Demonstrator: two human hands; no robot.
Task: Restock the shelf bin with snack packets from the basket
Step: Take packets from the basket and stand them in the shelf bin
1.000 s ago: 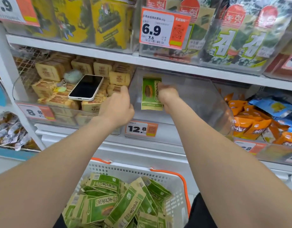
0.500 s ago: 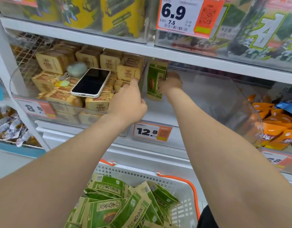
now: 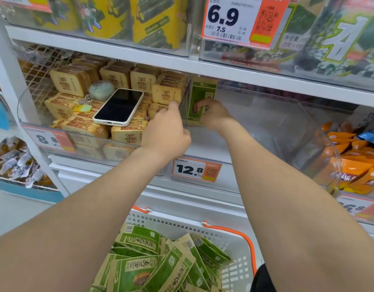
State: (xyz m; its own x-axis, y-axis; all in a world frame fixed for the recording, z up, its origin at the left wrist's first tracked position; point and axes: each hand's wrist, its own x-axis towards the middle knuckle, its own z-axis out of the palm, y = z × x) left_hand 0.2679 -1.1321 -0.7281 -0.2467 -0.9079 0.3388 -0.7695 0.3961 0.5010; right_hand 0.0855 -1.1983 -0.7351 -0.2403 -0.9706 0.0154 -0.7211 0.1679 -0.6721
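Green paper snack packet [image 3: 199, 102] now stands upright against the left wall of the clear plastic shelf bin [image 3: 297, 127] — further back than before. Right hand [image 3: 214, 115] reaches deeper with it; left hand [image 3: 167, 133] sits higher, thumb at that wall's edge.

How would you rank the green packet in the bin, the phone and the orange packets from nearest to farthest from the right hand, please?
1. Green packet: in the right hand's grip, upright at the left end of the shelf bin.
2. Phone: in the next bin to the left, lying on tan packets.
3. Orange packets: beyond the shelf bin's right wall.
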